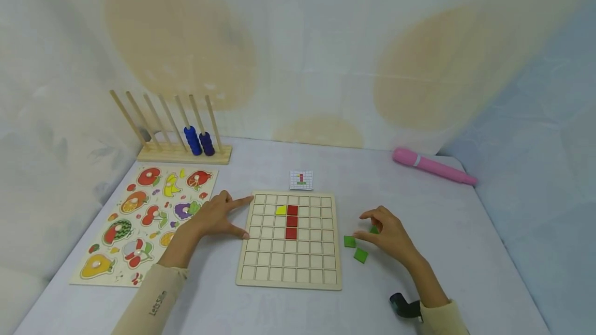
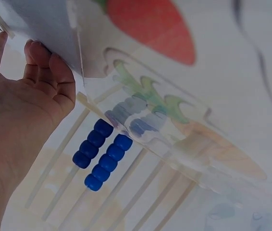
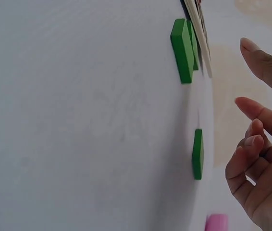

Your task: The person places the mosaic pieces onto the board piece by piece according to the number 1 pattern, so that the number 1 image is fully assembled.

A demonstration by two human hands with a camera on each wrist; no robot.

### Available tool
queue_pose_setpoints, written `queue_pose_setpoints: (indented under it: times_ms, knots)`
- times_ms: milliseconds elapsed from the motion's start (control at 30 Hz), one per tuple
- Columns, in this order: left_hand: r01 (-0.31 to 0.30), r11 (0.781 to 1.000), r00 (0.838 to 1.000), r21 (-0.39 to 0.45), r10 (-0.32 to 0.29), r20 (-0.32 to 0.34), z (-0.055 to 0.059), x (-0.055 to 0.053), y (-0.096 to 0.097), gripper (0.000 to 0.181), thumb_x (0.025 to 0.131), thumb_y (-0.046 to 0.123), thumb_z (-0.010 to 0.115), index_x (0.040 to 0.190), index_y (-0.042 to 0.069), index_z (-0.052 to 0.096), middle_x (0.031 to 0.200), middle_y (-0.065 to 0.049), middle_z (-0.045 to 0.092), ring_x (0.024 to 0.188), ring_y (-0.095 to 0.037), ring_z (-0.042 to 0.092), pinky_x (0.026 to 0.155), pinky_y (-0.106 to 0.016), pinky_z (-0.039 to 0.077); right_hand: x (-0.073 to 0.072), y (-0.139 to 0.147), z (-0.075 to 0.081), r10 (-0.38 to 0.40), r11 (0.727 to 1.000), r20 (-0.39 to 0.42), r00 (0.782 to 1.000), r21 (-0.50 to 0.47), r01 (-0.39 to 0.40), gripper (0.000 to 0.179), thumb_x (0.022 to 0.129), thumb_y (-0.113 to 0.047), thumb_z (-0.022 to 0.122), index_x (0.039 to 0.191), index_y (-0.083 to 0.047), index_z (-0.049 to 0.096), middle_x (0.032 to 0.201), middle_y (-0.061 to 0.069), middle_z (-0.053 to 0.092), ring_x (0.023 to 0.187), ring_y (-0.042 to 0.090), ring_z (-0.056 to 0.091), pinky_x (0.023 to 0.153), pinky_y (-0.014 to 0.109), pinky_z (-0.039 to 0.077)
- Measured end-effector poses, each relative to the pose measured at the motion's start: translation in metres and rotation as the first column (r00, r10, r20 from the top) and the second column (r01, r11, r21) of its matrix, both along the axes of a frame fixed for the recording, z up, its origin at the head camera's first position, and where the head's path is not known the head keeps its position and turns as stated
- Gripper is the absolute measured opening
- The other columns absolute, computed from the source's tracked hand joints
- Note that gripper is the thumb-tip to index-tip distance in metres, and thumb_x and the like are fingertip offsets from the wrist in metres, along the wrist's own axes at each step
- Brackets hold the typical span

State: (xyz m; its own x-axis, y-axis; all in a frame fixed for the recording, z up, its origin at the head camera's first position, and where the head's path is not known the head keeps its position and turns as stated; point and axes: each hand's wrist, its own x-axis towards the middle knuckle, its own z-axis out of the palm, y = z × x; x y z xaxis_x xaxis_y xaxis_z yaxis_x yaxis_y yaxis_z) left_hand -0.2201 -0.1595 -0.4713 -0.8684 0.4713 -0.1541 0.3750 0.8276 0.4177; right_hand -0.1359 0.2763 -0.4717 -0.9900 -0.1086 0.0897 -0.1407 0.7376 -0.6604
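Observation:
A wooden grid board (image 1: pixel 302 261) lies on the table in the head view. Three red square tiles (image 1: pixel 292 221) form a column on it, with a yellow tile (image 1: pixel 281 210) beside the top one. At the board's left edge rests my left hand (image 1: pixel 211 216), index finger and thumb spread against the rim. My right hand (image 1: pixel 388 234) hovers over green tiles, thumb and index finger apart with nothing between them. Two green tiles, one nearer the board (image 1: pixel 349 241) and one lower (image 1: pixel 360 255), lie in sight; a third green tile (image 3: pixel 198 155) is partly hidden in the head view.
Behind the board lies a small pattern card (image 1: pixel 301 180). A fruit puzzle board (image 1: pixel 112 252) and a peg abacus (image 1: pixel 183 156) with blue beads stand left. A pink wand-shaped object (image 1: pixel 435 166) lies back right, and a black pipe-shaped object (image 1: pixel 403 306) near my right sleeve.

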Motion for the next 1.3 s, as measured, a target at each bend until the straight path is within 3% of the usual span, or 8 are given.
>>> queue_pose_setpoints:
  times_ms: [200, 500, 967, 1300]
  knots:
    - [-0.002, 1.0, 1.0, 0.002, 0.002, -0.001, 0.001, 0.0, 0.0, 0.102, 0.061, 0.062, 0.086, 0.149, 0.028, 0.047, 0.097, -0.007, 0.043, 0.078, -0.019, 0.039, 0.067, -0.032, 0.033, 0.002, 0.01, -0.005, -0.059, 0.998, 0.052, 0.997, 0.001, 0.059, 0.045, 0.074, -0.03, 0.087, 0.107, -0.006, 0.07, 0.083, 0.005, 0.045, 0.078, 0.016, 0.042, 0.065, 0.025, 0.036]
    - [0.002, 1.0, 1.0, 0.013, -0.002, -0.003, -0.001, 0.001, -0.001, 0.101, 0.061, 0.062, 0.086, 0.148, 0.028, 0.048, 0.097, -0.007, 0.043, 0.078, -0.019, 0.038, 0.066, -0.032, 0.032, 0.008, 0.023, -0.008, -0.101, 0.994, 0.058, 0.993, 0.049, 0.098, 0.044, 0.075, -0.027, 0.087, 0.108, -0.003, 0.071, 0.083, 0.004, 0.046, 0.078, 0.015, 0.041, 0.066, 0.025, 0.035]
    - [-0.011, 1.0, 1.0, -0.007, 0.011, 0.005, -0.006, -0.001, -0.002, 0.102, 0.061, 0.064, 0.085, 0.149, 0.031, 0.045, 0.098, -0.006, 0.043, 0.079, -0.019, 0.039, 0.067, -0.032, 0.033, 0.011, 0.03, -0.013, -0.096, 0.991, -0.033, 0.995, 0.087, 0.098, 0.023, 0.076, -0.009, 0.084, 0.094, -0.001, 0.072, 0.079, 0.004, 0.048, 0.074, 0.013, 0.042, 0.063, 0.024, 0.037]
    - [-0.012, 1.0, 1.0, -0.018, 0.012, 0.004, -0.007, -0.002, -0.002, 0.102, 0.061, 0.065, 0.084, 0.149, 0.033, 0.045, 0.099, -0.006, 0.043, 0.079, -0.019, 0.039, 0.067, -0.032, 0.033, 0.007, 0.016, -0.008, -0.058, 0.996, -0.052, 0.997, 0.066, 0.061, 0.02, 0.076, -0.008, 0.084, 0.094, -0.005, 0.075, 0.078, 0.001, 0.049, 0.074, 0.013, 0.042, 0.063, 0.024, 0.037]
